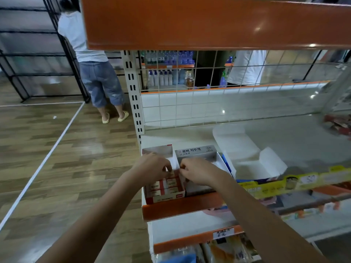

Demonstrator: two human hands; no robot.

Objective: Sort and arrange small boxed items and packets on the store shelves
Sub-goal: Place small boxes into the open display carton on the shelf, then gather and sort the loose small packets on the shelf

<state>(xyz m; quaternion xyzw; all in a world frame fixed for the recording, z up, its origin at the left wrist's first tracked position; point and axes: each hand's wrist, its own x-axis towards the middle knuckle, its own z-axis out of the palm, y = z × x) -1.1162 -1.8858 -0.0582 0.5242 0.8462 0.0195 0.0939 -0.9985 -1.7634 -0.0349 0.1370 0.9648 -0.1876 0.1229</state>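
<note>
Two hands meet over the left end of a white store shelf (190,135): the left hand (152,166) and the right hand (197,170) both curl their fingertips onto small red-and-white packets at the back of a red display carton (165,188), whose print is too blurred to read. Just right of it, touching, stands an open grey display box (197,154) lettered "로버 지우개" on its raised flap, partly under the right wrist. Farther right lies an opened white carton (250,160) with blue edging, behind a strip of yellow price tags (296,182).
</note>
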